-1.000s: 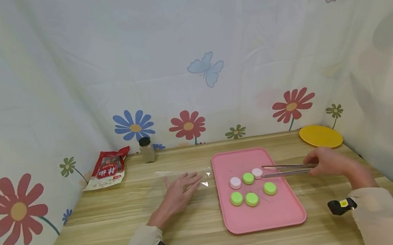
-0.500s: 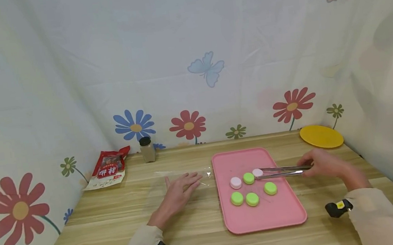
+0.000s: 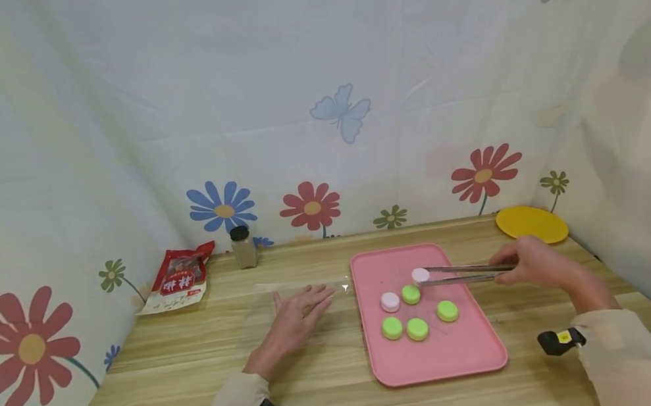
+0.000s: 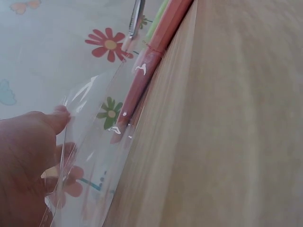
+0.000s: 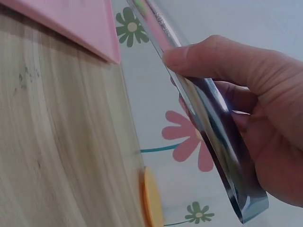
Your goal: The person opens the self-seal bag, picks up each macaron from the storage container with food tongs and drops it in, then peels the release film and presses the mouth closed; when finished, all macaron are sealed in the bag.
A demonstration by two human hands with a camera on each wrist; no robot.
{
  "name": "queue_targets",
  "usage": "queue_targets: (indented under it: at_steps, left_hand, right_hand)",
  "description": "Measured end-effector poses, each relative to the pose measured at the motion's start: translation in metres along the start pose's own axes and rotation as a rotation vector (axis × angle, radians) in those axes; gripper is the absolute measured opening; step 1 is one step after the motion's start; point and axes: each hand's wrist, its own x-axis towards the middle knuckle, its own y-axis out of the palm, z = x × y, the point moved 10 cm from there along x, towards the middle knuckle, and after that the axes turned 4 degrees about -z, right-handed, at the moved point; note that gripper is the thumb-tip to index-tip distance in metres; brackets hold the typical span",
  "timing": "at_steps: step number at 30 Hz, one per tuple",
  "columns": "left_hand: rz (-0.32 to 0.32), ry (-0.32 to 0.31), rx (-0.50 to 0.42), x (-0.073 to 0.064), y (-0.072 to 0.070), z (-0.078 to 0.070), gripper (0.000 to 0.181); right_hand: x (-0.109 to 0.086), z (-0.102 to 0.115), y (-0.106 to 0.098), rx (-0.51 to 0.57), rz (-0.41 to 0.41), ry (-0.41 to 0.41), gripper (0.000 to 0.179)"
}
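Note:
My right hand (image 3: 537, 265) pinches metal tongs (image 5: 215, 125) between thumb and fingers. At the tips of the tongs is a pale pink macaron (image 3: 420, 276), just over the pink tray (image 3: 437, 360). On the tray lie another pale pink macaron (image 3: 390, 302) and several green macarons (image 3: 417, 329). My left hand (image 3: 303, 314), left of the tray, holds a clear plastic bag (image 4: 87, 127) at its edge. The thumb lies along the film in the left wrist view; the other fingers are partly behind it.
A yellow plate (image 3: 532, 225) lies at the back right of the wooden table (image 3: 322, 402). At the back left are a red and white food packet (image 3: 177, 281) and a black-capped jar (image 3: 243, 248). Flowered curtains (image 3: 267, 103) stand behind and beside the table.
The tongs first reached further left over the pale pink macaron and closed on it. Now they have lifted it slightly up and left. My left hand has barely moved.

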Motion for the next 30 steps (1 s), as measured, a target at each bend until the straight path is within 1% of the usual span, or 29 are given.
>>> queue_targets:
  at_steps: [4,9,15,19,25,30]
  left_hand:
    - [0.002,-0.003,-0.001,0.000,0.000,0.000,0.033]
    - [0.007,-0.004,0.001,0.000,0.001,0.001,0.034]
    - [0.007,0.000,-0.008,0.000,-0.001,0.000,0.034]
    - [-0.007,0.004,-0.001,-0.001,-0.004,-0.001,0.033]
    - [0.017,-0.009,-0.007,-0.002,-0.002,-0.001,0.034]
    - [0.012,0.004,-0.008,-0.001,-0.002,-0.002,0.033]
  right_hand:
    - [0.004,0.011,0.000,0.025,-0.020,0.001,0.027]
    - [0.012,0.023,0.005,0.043,-0.045,-0.051,0.025]
    - [0.022,0.035,0.021,0.048,-0.019,-0.099,0.025]
    - [0.029,0.049,0.035,0.071,0.005,-0.134,0.027]
    - [0.037,0.071,0.054,0.102,0.047,-0.174,0.028]
    - [0.046,0.089,0.068,0.124,0.067,-0.190,0.028]
